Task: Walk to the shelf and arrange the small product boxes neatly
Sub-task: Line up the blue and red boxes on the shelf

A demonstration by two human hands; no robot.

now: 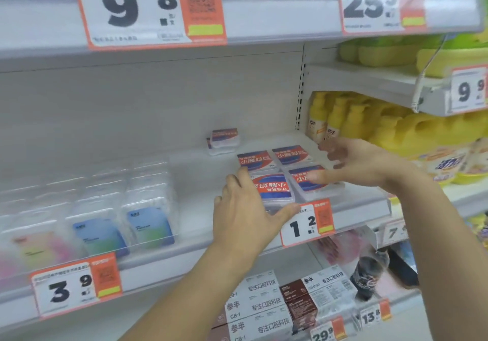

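Left hand (245,208) fingers splayed, flat against front-left box (273,188); nothing gripped. Right hand (356,165) open, fingertips (313,177) laid on front-right box (307,180). Two boxes behind these; stray stack (224,138) further back-left. Risk: front boxes pushed off shelf edge (356,212) if pressed unevenly.

Pretty bright overall, flat white store lighting that seems to come from above, so shadows are soft, just a faint one under the upper shelf (158,58). Colours look a bit washed out. Lots of motion blur: the right hand (361,162) is smeared at the fingertips, and the price tags (148,7) up top are fuzzy. The clear packets (105,208) on the left look hazy with glare. Wide-angle lens bends the shelf edges, worst at the right side and corners.
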